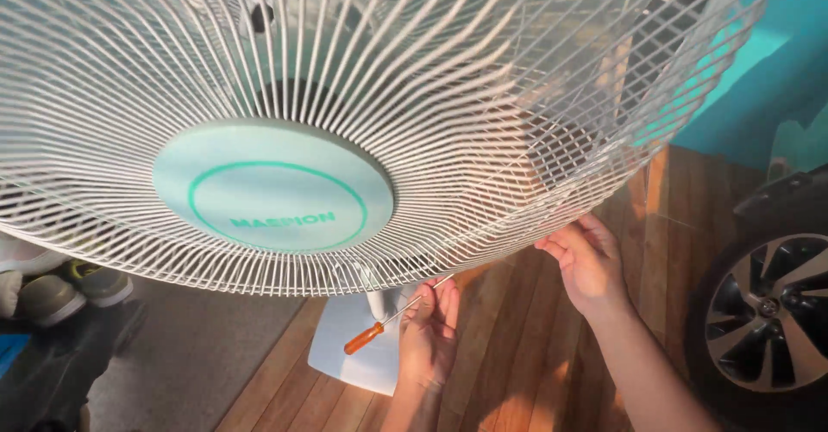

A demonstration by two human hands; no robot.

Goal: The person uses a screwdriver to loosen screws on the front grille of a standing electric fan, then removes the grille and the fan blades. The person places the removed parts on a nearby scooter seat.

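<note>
A standing fan fills the view, with a white wire guard [483,96] and a pale green round centre cap [272,186]. My left hand [429,333] is under the guard's bottom rim, holding a thin screwdriver by its metal shaft. The screwdriver's orange handle [363,339] points down to the left and its tip reaches up to the rim. My right hand [589,262] is further right, fingers pinching the lower right edge of the guard rim. The fan blades are only dimly visible behind the wires.
The fan's white base [345,350] stands on a wooden plank floor [535,372]. A grey mat [190,363] and shoes [60,294] lie at the left. A car wheel [768,316] is close at the right, below a teal wall [776,61].
</note>
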